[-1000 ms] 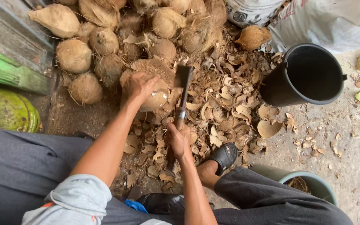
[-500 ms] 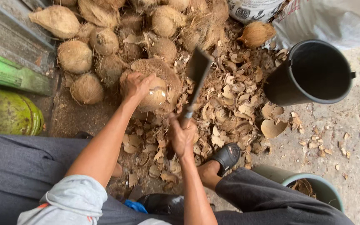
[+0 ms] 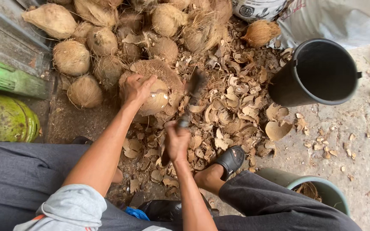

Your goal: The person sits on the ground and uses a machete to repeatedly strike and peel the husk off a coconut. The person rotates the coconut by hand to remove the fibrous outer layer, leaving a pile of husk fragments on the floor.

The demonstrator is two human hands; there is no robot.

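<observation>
Coconut husk trimming: blade raised beside the coconut.

Coconut (image 3: 156,100) sits on a stump, clamped under the left hand (image 3: 137,87); right hand (image 3: 177,141) fist-tight on the cleaver (image 3: 192,92) (blurred). The next cut calls for aim clear of the fingers.

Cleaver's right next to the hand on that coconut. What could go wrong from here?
1. The left hand grips the coconut on top, close to the blurred cleaver swung by the right hand; a glancing stroke could probably reach the fingers.
2. The coconut sits on loose shell chips, so it may roll under a blow.
3. The sandalled foot lies near the swing line and could be hit by flying chips.
</observation>
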